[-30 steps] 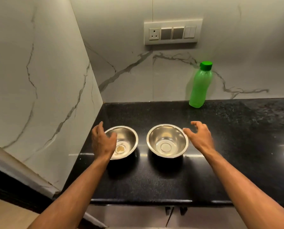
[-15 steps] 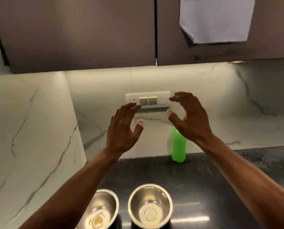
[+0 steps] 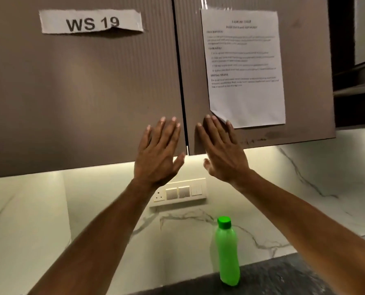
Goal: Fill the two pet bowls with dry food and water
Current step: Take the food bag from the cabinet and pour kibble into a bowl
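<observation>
My left hand (image 3: 158,152) is raised flat, fingers spread, against the lower corner of the left wall-cabinet door (image 3: 81,92). My right hand (image 3: 222,152) is raised the same way on the right cabinet door (image 3: 305,60), fingertips at the bottom corner of a taped paper sheet (image 3: 245,67). Both hands hold nothing. Both doors are closed. A green plastic bottle (image 3: 228,254) with a green cap stands upright on the black counter (image 3: 283,277) by the back wall. The two steel bowls are out of view below the frame.
A torn label reading WS 19 (image 3: 91,22) is stuck on the left door. A white switch and socket panel (image 3: 181,192) sits on the marble backsplash under the cabinets. A dark open shelf unit (image 3: 356,71) is at the upper right.
The view has tilted up from the bowls to the wall cabinets. Both hands rose from beside the bowls to the bottom of the cabinet doors and flattened against them.
</observation>
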